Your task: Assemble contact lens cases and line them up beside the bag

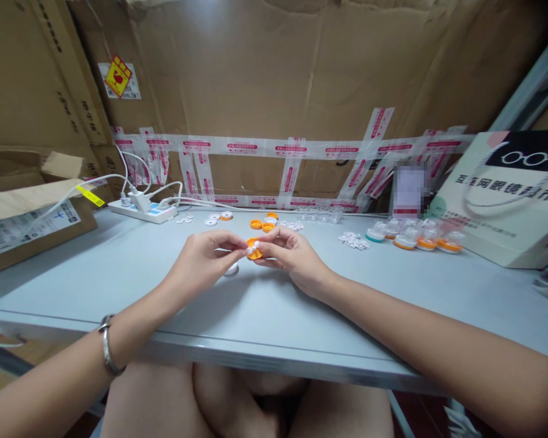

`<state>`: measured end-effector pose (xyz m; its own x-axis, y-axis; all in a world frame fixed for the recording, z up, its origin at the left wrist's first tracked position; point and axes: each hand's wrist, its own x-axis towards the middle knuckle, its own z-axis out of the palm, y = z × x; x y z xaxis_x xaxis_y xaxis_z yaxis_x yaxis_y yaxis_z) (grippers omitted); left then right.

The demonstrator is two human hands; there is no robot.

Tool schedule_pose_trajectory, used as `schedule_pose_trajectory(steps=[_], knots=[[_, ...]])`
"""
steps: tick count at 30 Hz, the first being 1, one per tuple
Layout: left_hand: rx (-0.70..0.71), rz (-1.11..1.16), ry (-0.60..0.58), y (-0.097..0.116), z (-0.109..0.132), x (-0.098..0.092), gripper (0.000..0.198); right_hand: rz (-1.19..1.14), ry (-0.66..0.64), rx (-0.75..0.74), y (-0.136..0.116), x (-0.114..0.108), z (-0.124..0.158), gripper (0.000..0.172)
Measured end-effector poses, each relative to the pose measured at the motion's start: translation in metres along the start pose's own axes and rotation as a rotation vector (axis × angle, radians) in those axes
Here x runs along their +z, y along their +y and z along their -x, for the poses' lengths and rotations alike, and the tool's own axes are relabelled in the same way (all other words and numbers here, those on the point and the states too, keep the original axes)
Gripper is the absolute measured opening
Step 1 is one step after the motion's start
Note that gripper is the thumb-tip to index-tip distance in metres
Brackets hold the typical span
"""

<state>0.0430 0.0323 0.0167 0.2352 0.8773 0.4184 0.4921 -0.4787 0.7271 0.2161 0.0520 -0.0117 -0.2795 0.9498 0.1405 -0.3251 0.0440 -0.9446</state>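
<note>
Above the table, in front of me, my right hand [296,255] grips a round orange cap [254,255] between thumb and fingers. Small white pieces [252,248] show across the cap's face; their exact kind is too small to tell. My left hand [207,257] is closed in a pinch at the cap's left edge, thumb and fingertips meeting at a white piece. Partly hidden below the left fingertips lies a white round part [231,269]. Just beyond the hands are more orange caps [256,224] and white rings [210,222].
Small white pieces [353,241] lie heaped to the right, near clear-topped assemblies [405,238] with orange or teal bases. Clear parts [319,215] line the back. A paper bag [506,207] stands at right; a power strip [142,210] and an open carton [36,225] are at left.
</note>
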Motion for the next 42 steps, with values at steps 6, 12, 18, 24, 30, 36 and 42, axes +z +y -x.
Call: schedule_pose_trajectory(steps=[6,12,18,24,30,36,42], knots=[[0.095,-0.030,0.018,-0.001,0.005,0.000,0.016,-0.033,-0.050,0.012,-0.003,-0.001,0.001,0.022],[0.133,-0.094,0.035,-0.003,0.008,0.000,0.018,0.119,-0.148,-0.052,0.002,-0.005,-0.002,0.036],[0.098,-0.181,-0.037,-0.012,0.003,-0.013,0.027,0.181,-0.039,-0.016,0.003,-0.006,-0.005,0.039],[0.153,-0.540,-0.313,-0.025,-0.002,-0.030,0.053,0.177,0.001,0.071,0.000,-0.007,-0.005,0.040],[0.084,-0.395,-0.346,-0.025,-0.005,-0.029,0.032,0.182,0.013,0.137,-0.003,-0.004,-0.002,0.038],[-0.118,0.081,-0.294,-0.020,-0.007,-0.031,0.040,0.269,0.030,0.195,-0.007,0.000,0.002,0.036],[-0.176,0.166,-0.306,-0.018,-0.006,-0.025,0.046,0.372,-0.013,0.159,-0.009,0.005,0.005,0.034]])
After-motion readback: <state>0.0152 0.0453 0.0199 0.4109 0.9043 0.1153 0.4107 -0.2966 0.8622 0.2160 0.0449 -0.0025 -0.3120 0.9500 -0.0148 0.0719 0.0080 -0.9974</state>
